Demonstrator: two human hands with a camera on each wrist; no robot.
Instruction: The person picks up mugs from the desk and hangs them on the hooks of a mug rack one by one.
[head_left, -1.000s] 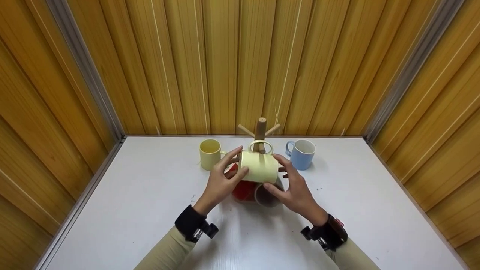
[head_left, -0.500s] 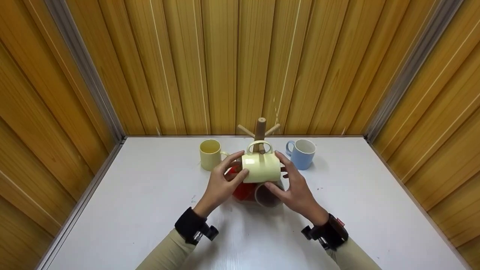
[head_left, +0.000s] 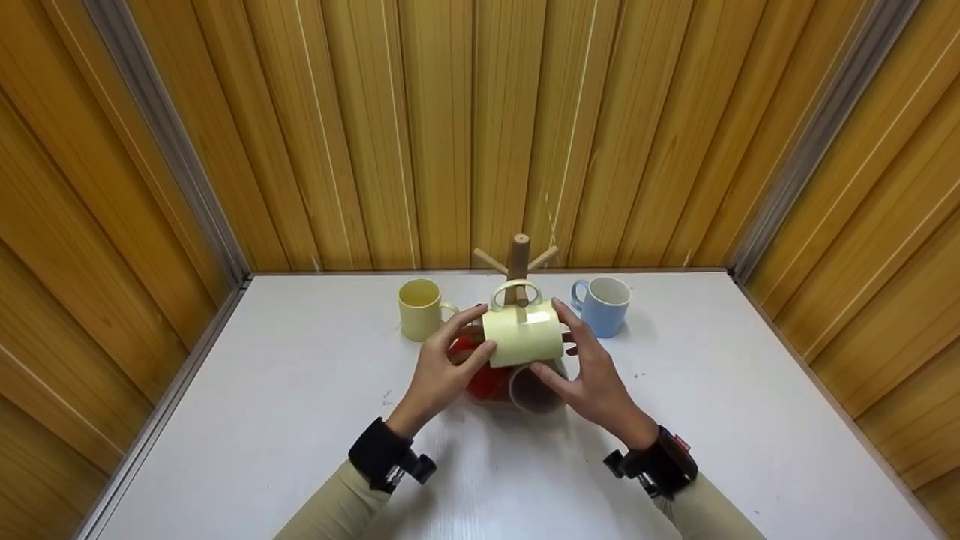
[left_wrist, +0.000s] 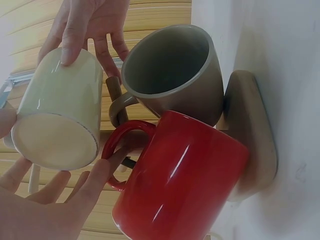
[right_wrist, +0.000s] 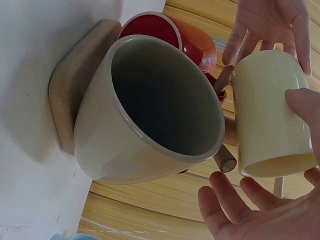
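A pale yellow mug [head_left: 523, 335] lies sideways in the air, handle up, before the wooden mug tree [head_left: 517, 259]. My left hand [head_left: 441, 367] holds its base end between thumb and fingers. At the rim end, my right hand [head_left: 596, 379] grips it likewise; the mouth [right_wrist: 285, 165] faces that hand in the right wrist view. A front peg's tip shows within the handle's loop in the head view; whether it passes through cannot be told. Below hang a red mug [left_wrist: 180, 175] and a grey mug [left_wrist: 212, 85], both on lower pegs, partly hidden in the head view.
A second yellow mug [head_left: 420, 309] stands upright left of the tree, a light blue mug [head_left: 605, 307] right of it. The tree's wooden base [left_wrist: 255, 145] rests on the white table [head_left: 300, 397]. Wood-patterned walls [head_left: 442, 135] enclose the back and sides.
The pale yellow mug has shifted slightly right and tilted a little, its handle edging left over the peg tip. Both hands keep their hold and barely move.
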